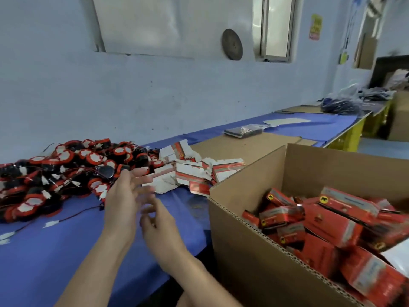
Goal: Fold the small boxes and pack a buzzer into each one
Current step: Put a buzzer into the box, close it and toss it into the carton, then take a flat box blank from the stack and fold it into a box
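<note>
Both hands hover empty over the blue table (44, 262) — the left hand (126, 196) with fingers spread, close to the heap of flat boxes (188, 171), the right hand (159, 220) loosely curled (blurred) just beside it. Buzzers (55, 173) lie piled at left; folded red boxes (332, 229) fill the carton (243, 262) at right.

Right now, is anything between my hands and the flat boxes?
Nothing visible. The left hand and right hand hover empty over the blue table, and the flat boxes lie just beyond them.
</note>
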Motion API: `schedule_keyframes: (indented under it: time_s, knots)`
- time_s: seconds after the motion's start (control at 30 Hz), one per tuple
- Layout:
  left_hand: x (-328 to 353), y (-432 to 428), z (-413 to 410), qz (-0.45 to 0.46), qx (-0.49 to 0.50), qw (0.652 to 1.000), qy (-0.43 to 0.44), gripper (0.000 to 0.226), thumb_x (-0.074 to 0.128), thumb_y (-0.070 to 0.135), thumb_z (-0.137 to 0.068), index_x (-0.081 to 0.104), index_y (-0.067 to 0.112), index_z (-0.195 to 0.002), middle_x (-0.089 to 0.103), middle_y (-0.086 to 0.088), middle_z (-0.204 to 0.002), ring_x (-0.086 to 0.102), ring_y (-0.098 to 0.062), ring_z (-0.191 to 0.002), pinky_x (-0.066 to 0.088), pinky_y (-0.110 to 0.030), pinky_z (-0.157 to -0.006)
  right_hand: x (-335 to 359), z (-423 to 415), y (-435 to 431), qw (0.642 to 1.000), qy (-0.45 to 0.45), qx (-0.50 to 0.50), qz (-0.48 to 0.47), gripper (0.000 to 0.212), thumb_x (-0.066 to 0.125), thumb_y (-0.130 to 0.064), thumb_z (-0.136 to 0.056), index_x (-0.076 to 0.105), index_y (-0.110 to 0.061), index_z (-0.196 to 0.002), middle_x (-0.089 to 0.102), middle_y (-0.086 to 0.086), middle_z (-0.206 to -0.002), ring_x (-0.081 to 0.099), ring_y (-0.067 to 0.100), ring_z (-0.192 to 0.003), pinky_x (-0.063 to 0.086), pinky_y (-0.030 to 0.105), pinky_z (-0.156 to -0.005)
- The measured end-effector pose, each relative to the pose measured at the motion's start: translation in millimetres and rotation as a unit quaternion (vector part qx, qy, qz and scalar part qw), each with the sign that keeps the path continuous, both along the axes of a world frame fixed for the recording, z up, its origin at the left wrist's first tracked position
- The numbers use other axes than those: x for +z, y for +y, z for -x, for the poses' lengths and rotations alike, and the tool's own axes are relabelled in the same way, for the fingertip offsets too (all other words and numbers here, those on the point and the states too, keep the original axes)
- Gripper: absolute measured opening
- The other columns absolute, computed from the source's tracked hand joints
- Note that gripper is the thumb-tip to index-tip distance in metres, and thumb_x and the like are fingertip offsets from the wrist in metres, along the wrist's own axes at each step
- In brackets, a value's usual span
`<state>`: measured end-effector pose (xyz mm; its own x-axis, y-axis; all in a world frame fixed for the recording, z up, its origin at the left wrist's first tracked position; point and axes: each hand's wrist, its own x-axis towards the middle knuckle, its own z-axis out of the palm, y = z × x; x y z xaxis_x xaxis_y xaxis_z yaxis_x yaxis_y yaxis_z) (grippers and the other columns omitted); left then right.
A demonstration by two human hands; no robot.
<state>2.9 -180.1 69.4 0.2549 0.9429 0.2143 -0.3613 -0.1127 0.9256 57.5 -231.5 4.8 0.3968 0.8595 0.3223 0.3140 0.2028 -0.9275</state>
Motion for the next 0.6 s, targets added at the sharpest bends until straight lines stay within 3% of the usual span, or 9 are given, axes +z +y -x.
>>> schedule_keyframes:
  time_s: [0.17, 0.23, 0.3, 0.37, 0.43, 0.5, 0.53, 0.6]
  knots:
    - [-34.6, 48.6, 56.4, 0.041, 0.086, 0.995, 0.007, 0.03, 0.037, 0.027, -0.106, 0.065, 0.019, -0.098, 0.072, 0.002, -0.081, 0.066, -0.016, -0.072, 0.053, -0.033, -0.069, -15.5, 24.7, 44.1, 0.998, 0.004, 0.043, 0.045, 0.038, 0.043, -0.017, -0.101, 0.048, -0.032, -0.136, 0.057, -0.013, -0.116, 0.051, -0.002, -0.071, 0.046, 0.019, -0.066]
    - [-46.7, 65.8, 72.6, 0.039, 0.136, 0.989, 0.042, 0.029, 0.035, 0.025, -0.106, 0.064, 0.021, -0.099, 0.071, -0.003, -0.091, 0.065, -0.018, -0.078, 0.051, -0.032, -0.069, -22.4, 32.0, 64.0, 0.997, -0.014, 0.054, 0.054, 0.042, 0.043, -0.018, -0.102, 0.044, -0.033, -0.141, 0.055, -0.009, -0.124, 0.053, 0.003, -0.081, 0.053, 0.032, -0.078]
    - [-62.6, 83.3, 85.3, -0.006, 0.195, 0.971, 0.139, 0.024, 0.036, 0.022, -0.106, 0.061, 0.022, -0.103, 0.069, -0.004, -0.102, 0.064, -0.018, -0.084, 0.048, -0.028, -0.069, -27.9, 36.7, 84.5, 0.995, -0.064, 0.055, 0.06, 0.042, 0.042, -0.02, -0.103, 0.041, -0.031, -0.144, 0.052, -0.005, -0.13, 0.054, 0.012, -0.097, 0.052, 0.043, -0.09]
    - [-86.3, 98.9, 97.5, -0.078, 0.238, 0.918, 0.306, 0.02, 0.042, 0.023, -0.104, 0.057, 0.022, -0.116, 0.065, -0.001, -0.115, 0.061, -0.019, -0.091, 0.047, -0.031, -0.072, -38.8, 37.3, 104.3, 0.986, -0.15, 0.041, 0.066, 0.042, 0.041, -0.019, -0.105, 0.041, -0.025, -0.147, 0.049, -0.001, -0.137, 0.051, 0.02, -0.114, 0.047, 0.045, -0.098]
    - [-113.2, 111.6, 107.5, -0.148, 0.244, 0.808, 0.515, 0.029, 0.044, 0.023, -0.103, 0.052, 0.018, -0.131, 0.055, -0.003, -0.134, 0.053, -0.024, -0.113, 0.045, -0.038, -0.091, -53.0, 34.5, 121.7, 0.966, -0.235, 0.032, 0.102, 0.041, 0.04, -0.02, -0.106, 0.042, -0.02, -0.147, 0.048, 0.003, -0.142, 0.048, 0.025, -0.124, 0.041, 0.042, -0.104]
    - [-129.0, 118.8, 110.5, -0.167, 0.206, 0.689, 0.674, 0.034, 0.037, 0.03, -0.104, 0.046, 0.023, -0.136, 0.047, 0.0, -0.142, 0.046, -0.022, -0.126, 0.038, -0.036, -0.102, -61.4, 30.4, 138.8, 0.923, -0.352, 0.046, 0.15, 0.039, 0.038, -0.023, -0.106, 0.045, -0.019, -0.144, 0.052, 0.006, -0.139, 0.047, 0.028, -0.122, 0.039, 0.041, -0.102]
    - [-132.6, 120.5, 111.1, -0.167, 0.196, 0.667, 0.699, 0.034, 0.034, 0.034, -0.104, 0.045, 0.027, -0.135, 0.048, 0.002, -0.14, 0.046, -0.02, -0.126, 0.038, -0.033, -0.103, -63.2, 29.2, 146.5, 0.904, -0.391, 0.053, 0.162, 0.038, 0.037, -0.024, -0.106, 0.048, -0.019, -0.142, 0.053, 0.006, -0.137, 0.047, 0.029, -0.12, 0.039, 0.041, -0.1]
    - [-135.9, 123.1, 110.7, -0.18, 0.201, 0.663, 0.698, 0.033, 0.033, 0.036, -0.103, 0.047, 0.031, -0.132, 0.051, 0.006, -0.135, 0.048, -0.017, -0.122, 0.038, -0.031, -0.101, -62.7, 26.3, 160.4, 0.899, -0.401, 0.055, 0.166, 0.037, 0.036, -0.024, -0.107, 0.05, -0.019, -0.141, 0.055, 0.006, -0.136, 0.047, 0.03, -0.119, 0.041, 0.041, -0.098]
